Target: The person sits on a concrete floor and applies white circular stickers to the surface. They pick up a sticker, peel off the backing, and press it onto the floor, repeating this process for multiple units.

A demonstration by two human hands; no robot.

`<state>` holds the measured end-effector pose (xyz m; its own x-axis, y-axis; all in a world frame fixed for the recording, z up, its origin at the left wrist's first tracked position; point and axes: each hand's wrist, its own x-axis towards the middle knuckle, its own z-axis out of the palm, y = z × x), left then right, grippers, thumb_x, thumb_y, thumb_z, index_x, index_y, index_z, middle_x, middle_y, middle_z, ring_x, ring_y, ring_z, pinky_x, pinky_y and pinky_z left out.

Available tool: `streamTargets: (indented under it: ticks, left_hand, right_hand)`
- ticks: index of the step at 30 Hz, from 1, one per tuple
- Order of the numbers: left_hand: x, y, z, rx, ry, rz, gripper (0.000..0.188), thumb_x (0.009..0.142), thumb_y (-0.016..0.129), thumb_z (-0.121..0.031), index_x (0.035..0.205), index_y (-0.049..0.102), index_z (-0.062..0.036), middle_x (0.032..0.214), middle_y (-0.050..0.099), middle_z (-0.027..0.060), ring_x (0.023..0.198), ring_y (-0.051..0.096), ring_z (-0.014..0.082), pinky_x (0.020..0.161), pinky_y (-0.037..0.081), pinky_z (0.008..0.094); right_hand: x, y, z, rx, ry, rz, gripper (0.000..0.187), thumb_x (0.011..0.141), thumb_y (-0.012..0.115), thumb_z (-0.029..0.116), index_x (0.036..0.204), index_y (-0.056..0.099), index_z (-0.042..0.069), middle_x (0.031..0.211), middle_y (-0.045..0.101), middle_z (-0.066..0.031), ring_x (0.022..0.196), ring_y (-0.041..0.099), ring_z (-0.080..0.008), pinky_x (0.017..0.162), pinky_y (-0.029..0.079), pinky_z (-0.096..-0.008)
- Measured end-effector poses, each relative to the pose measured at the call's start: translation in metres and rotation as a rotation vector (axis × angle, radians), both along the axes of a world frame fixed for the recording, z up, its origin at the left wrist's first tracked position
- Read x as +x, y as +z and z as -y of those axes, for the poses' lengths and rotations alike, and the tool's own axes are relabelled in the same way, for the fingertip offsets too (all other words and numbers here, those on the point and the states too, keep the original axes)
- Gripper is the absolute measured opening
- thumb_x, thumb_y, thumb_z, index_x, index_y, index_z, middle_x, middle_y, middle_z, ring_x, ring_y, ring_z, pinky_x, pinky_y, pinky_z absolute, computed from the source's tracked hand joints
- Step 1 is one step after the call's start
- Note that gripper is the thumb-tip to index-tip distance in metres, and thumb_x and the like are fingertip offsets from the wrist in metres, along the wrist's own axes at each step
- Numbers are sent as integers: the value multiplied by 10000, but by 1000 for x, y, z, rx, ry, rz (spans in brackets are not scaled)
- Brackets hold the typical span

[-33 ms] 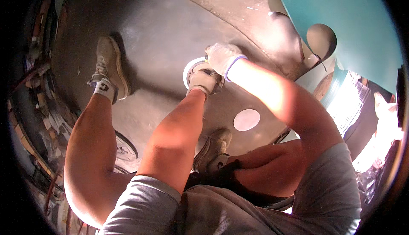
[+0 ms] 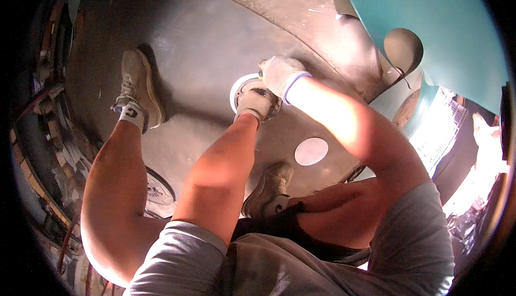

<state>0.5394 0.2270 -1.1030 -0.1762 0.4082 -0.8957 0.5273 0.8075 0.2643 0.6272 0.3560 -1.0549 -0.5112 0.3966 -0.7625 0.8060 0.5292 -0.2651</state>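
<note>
Both my hands wear pale work gloves and meet over a round white ring-shaped piece on a large grey sheet. My left hand is closed on the ring's near side, pressing it to the sheet. At the ring's far right edge my right hand is in a fist, its cuff edged in purple. A small yellow bit shows at its fingers; the rest of what it grips is hidden. A pale round disc lies on the sheet, nearer to me and to the right.
My shoes stand on the sheet, the left shoe farther off, the right shoe close in. A teal sheet with round cut-outs rises at the right. Piled clutter lines the left edge. A black-rimmed round object sits beside my left leg.
</note>
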Motion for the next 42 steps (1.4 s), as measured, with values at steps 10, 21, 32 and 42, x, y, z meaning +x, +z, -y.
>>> streamTargets:
  ticks: [10, 21, 32, 42]
  left_hand:
    - [9, 5, -2, 48, -79, -127, 582, 985, 618, -532, 1205, 767, -14, 1232, 741, 240, 1206, 686, 393, 1045, 524, 444]
    - [15, -5, 15, 223, -32, -69, 422, 988, 622, -403, 1110, 785, -33, 1132, 783, 181, 1090, 740, 361, 918, 566, 435]
    - [1, -39, 30, 312, -41, 13, 451, 996, 583, -396, 1214, 750, -38, 1263, 737, 198, 1203, 681, 377, 1043, 513, 453]
    - [5, -36, 14, 108, -158, -79, 652, 1000, 541, -600, 1249, 749, -34, 1284, 722, 224, 1243, 663, 406, 1085, 494, 471]
  right_hand:
    - [66, -53, 74, 129, -314, -66, 287, 1050, 494, 204, 1126, 725, 52, 1090, 761, -247, 1025, 760, -393, 870, 618, -509]
    - [83, -18, 147, -103, -1111, -76, 329, 1002, 549, 227, 1158, 722, -5, 1157, 714, -320, 1113, 699, -473, 969, 561, -530]
    - [35, -5, 234, -4, -894, -28, 388, 839, 783, 271, 1140, 730, 31, 1088, 753, -196, 1017, 745, -370, 841, 606, -476]
    - [138, -78, 208, 138, -947, 94, 629, 951, 666, 414, 1423, 606, 1, 1165, 736, -185, 1029, 747, -310, 850, 582, -515]
